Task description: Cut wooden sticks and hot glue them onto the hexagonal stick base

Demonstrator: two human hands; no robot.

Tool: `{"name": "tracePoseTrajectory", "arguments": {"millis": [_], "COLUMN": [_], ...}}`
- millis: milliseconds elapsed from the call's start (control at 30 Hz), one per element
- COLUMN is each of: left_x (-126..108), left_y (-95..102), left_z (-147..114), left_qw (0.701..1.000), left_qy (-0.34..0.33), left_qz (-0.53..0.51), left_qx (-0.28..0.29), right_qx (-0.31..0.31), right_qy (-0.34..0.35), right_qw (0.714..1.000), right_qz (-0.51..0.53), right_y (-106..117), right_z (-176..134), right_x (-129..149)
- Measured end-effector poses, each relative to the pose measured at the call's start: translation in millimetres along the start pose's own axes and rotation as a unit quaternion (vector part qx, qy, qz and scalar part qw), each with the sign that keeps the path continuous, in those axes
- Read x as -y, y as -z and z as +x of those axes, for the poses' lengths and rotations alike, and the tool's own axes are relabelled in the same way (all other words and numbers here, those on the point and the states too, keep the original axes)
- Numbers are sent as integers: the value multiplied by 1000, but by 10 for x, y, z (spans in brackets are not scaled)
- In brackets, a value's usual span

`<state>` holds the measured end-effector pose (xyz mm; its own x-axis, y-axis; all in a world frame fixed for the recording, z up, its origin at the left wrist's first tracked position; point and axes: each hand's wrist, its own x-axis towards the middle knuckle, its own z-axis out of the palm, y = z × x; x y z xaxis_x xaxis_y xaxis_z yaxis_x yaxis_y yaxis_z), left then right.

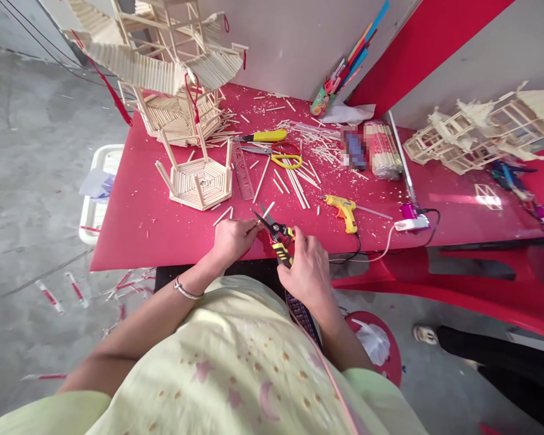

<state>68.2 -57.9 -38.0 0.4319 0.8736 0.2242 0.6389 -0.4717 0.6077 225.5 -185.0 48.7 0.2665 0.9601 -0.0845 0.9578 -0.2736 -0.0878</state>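
My right hand [307, 266] is wrapped round the black-and-yellow handles of a pair of shears [278, 234], whose blades stand apart and point away to the left. Beside the blades, my left hand [234, 238] pinches a thin wooden stick [268, 209]; part of the stick is hidden by the fingers and the blades. Just beyond my left hand a small hexagonal stick frame [200, 184] with upright posts sits on the red table [136, 235]. A clear ruler [242, 172] lies to its right, near scissors with yellow-and-red handles [286, 160] and a yellow utility knife [269, 136].
A tall stick pagoda [163, 72] stands at the back left. Cut sticks litter the middle. To the right are a yellow glue gun [343, 209], a bundle of sticks [383, 150], a power strip [410, 224] and another stick model [476, 133]. A person's legs [489, 347] show at lower right.
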Motion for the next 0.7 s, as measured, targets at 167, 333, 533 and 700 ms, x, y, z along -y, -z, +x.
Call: {"name": "tracePoseTrajectory", "arguments": {"millis": [167,333,533,700], "left_x": [-1,-17,-7,-112], "left_y": [5,21,39,127], "left_z": [-4,-18,33,-4], "left_qw": [1000,1000,997,964], "left_qy": [-3,-11,-61,-57], "left_qz": [4,-9,-36,-244], "left_qx": [5,5,-35,-84], "right_qx": [6,17,-10,-46], "right_qy": [2,3,15,26], "right_qw": [1000,1000,1000,989], "right_qz": [-10,-18,11,141], "right_y": [-12,-66,-150,-118], "right_z": [13,56,124,70], "right_x": [30,1,-104,-115]}}
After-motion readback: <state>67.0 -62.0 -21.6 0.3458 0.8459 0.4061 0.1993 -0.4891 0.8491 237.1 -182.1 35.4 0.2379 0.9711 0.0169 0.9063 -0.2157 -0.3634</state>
